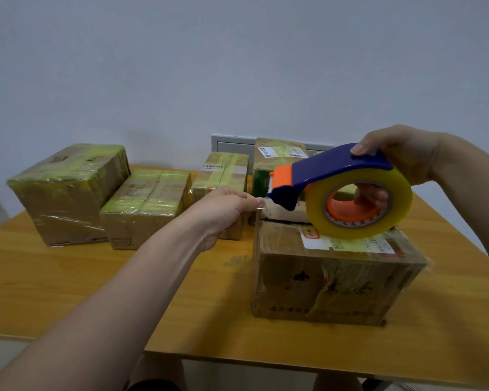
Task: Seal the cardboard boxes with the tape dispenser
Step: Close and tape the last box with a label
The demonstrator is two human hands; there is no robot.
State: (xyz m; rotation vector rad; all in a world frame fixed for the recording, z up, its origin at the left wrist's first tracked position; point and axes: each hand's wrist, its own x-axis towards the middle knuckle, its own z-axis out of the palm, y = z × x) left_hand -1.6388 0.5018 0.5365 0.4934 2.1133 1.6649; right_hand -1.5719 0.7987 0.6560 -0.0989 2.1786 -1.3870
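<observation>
Right hand [401, 156] grips tape dispenser [336, 167] over box [333, 280] far edge | left hand [226, 204] pinches tape end [263, 206]

Soft even light, faint shadows, wide-angle edge bending.

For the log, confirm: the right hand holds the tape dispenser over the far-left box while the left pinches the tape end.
Wrong box. Head view: the right hand holds the tape dispenser over the nearest box; the left hand pinches the tape end.
</observation>
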